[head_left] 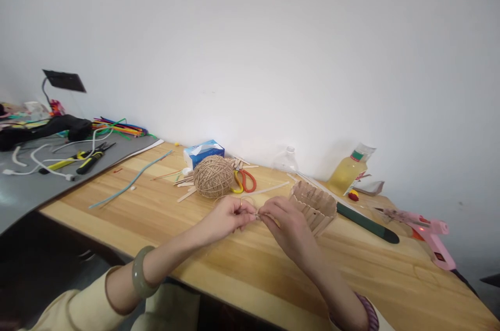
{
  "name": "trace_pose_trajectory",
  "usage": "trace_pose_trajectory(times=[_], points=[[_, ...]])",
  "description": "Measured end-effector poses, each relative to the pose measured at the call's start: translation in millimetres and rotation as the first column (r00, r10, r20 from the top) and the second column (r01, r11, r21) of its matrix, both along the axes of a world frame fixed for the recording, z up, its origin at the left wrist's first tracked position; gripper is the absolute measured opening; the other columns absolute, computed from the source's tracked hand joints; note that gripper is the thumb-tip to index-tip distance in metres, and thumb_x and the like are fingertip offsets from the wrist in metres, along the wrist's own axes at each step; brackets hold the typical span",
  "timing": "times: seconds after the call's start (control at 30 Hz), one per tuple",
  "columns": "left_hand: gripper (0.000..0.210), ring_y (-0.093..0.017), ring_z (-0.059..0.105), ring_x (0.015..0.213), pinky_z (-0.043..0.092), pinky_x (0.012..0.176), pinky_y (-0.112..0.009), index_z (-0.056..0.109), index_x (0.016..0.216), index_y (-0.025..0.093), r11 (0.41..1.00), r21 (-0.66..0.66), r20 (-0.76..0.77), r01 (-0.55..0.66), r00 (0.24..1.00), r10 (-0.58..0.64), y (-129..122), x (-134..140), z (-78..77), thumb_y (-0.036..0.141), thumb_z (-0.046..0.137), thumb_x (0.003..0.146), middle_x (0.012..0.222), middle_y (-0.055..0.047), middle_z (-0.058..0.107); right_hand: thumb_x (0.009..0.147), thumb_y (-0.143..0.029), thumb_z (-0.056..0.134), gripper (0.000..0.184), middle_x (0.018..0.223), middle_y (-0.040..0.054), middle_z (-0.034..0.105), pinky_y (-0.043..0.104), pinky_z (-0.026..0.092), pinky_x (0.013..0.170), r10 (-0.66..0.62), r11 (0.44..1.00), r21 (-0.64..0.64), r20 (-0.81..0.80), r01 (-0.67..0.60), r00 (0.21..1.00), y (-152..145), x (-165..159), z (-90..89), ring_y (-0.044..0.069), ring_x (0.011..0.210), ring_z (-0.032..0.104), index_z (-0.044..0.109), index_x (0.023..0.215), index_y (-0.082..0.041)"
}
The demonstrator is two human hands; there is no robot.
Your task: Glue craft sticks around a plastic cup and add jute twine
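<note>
Fingertips of my left hand (230,218) and my right hand (287,224) meet above the wooden table, both pinching a thin piece of twine (257,215). A small loop of it rises beside the left fingers; the rest is mostly covered by them. Just behind my left hand sits a big ball of twine (213,177). Scissors with orange and yellow handles (248,181) lie to the right of the ball. A small basket made of wooden craft sticks (314,206) stands right behind my right hand, which partly hides it.
A pink glue gun (427,229) with a red light rests at the right, near a dark green strip-shaped object (369,224). Behind stand a bottle of yellow liquid (346,175) and a blue tissue box (203,154). Pliers (94,158) and cables lie on the grey mat (113,156).
</note>
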State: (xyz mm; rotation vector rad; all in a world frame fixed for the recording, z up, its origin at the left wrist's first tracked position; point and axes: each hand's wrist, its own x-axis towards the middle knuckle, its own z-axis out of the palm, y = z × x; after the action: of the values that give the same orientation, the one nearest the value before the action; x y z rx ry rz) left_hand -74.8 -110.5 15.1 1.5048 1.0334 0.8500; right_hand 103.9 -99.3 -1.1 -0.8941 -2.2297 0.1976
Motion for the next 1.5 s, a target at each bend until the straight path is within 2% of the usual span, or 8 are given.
trace_pose_trajectory(times=[0.3, 0.4, 0.5, 0.7, 0.93, 1.13, 1.27, 1.5], points=[[0.02, -0.007, 0.038, 0.048, 0.028, 0.045, -0.019, 0.067, 0.071, 0.012, 0.998, 0.0, -0.042, -0.07, 0.997, 0.07, -1, 2, 3.6, 0.031, 0.06, 0.069, 0.051, 0.004, 0.046, 0.078, -0.017, 0.053, 0.012, 0.084, 0.003, 0.062, 0.027, 0.047, 0.062, -0.051, 0.948, -0.312, -0.338, -0.06, 0.94, -1, -1, 7.9, 0.016, 0.078, 0.058, 0.06, 0.086, -0.022], [0.02, -0.007, 0.038, 0.049, 0.028, 0.045, -0.019, 0.067, 0.072, 0.012, 0.997, 0.027, -0.065, -0.07, 0.995, 0.071, -1, 0, 2.8, 0.03, 0.058, 0.071, 0.053, 0.004, 0.047, 0.075, -0.024, 0.059, 0.021, 0.08, 0.0016, 0.063, 0.027, 0.046, 0.06, -0.119, 0.85, -0.505, -0.468, -0.154, 0.876, 0, -2, 5.5, 0.015, 0.071, 0.057, 0.06, 0.096, -0.021], [0.021, -0.007, 0.038, 0.049, 0.028, 0.045, -0.019, 0.067, 0.074, 0.012, 0.997, 0.044, -0.082, -0.059, 0.995, 0.063, -1, -1, 1.8, 0.03, 0.057, 0.071, 0.053, 0.004, 0.048, 0.07, -0.03, 0.066, 0.016, 0.068, -0.001, 0.06, 0.025, 0.043, 0.055, -0.139, 0.767, -0.588, -0.543, -0.257, 0.828, 1, -2, 7.5, 0.012, 0.06, 0.053, 0.065, 0.082, -0.019], [0.02, -0.009, 0.041, 0.05, 0.031, 0.048, -0.021, 0.064, 0.07, 0.012, 0.996, 0.054, -0.129, -0.075, 0.988, 0.081, -3, 3, 0.1, 0.032, 0.058, 0.072, 0.054, 0.003, 0.05, 0.071, -0.036, 0.067, 0.02, 0.057, -0.0029, 0.053, 0.023, 0.038, 0.051, -0.194, 0.718, -0.599, -0.66, -0.354, 0.726, 0, -2, 12.9, 0.01, 0.052, 0.044, 0.064, 0.063, -0.018], [0.019, -0.009, 0.044, 0.052, 0.033, 0.053, -0.021, 0.054, 0.066, 0.015, 0.985, 0.165, -0.085, -0.057, 0.994, 0.072, -7, 11, -1.7, 0.032, 0.055, 0.076, 0.054, 0.003, 0.05, 0.062, -0.037, 0.076, 0.022, 0.064, -0.0011, 0.055, 0.02, 0.039, 0.052, -0.321, 0.662, -0.54, -0.831, -0.52, 0.454, -1, -8, 6.0, 0.008, 0.055, 0.044, 0.065, 0.065, -0.018], [0.033, -0.008, 0.042, 0.045, 0.034, 0.046, -0.02, 0.05, 0.064, 0.015, 1.0, 0.018, 0.172, 0.017, 0.985, -0.02, -9, 15, -15.3, 0.046, 0.06, 0.071, 0.049, 0.005, 0.048, 0.061, -0.031, 0.078, 0.02, 0.068, -0.004, 0.053, 0.014, 0.04, 0.055, -0.361, 0.629, -0.454, -0.89, -0.631, 0.281, -3, -13, 1.0, 0.004, 0.058, 0.044, 0.063, 0.067, -0.019], [0.039, -0.009, 0.049, 0.049, 0.041, 0.053, -0.023, 0.055, 0.063, 0.013, 0.997, -0.074, 0.273, -0.011, 0.962, 0.031, -7, 17, -16.4, 0.049, 0.068, 0.062, 0.055, 0.0, 0.057, 0.064, -0.029, 0.077, 0.017, 0.068, -0.0035, 0.053, 0.015, 0.04, 0.058, -0.311, 0.6, -0.426, -0.904, -0.677, 0.293, -3, -9, 4.6, 0.005, 0.06, 0.044, 0.064, 0.067, -0.017], [0.04, -0.013, 0.057, 0.054, 0.044, 0.058, -0.026, 0.058, 0.078, 0.013, 0.979, -0.163, 0.319, -0.125, 0.932, 0.172, -7, 13, -3.3, 0.033, 0.079, 0.05, 0.056, 0.001, 0.063, 0.069, -0.03, 0.073, 0.017, 0.071, -0.001, 0.057, 0.018, 0.038, 0.056, -0.273, 0.582, -0.473, -0.88, -0.662, 0.389, 0, -3, 4.7, 0.006, 0.059, 0.045, 0.066, 0.068, -0.015]])
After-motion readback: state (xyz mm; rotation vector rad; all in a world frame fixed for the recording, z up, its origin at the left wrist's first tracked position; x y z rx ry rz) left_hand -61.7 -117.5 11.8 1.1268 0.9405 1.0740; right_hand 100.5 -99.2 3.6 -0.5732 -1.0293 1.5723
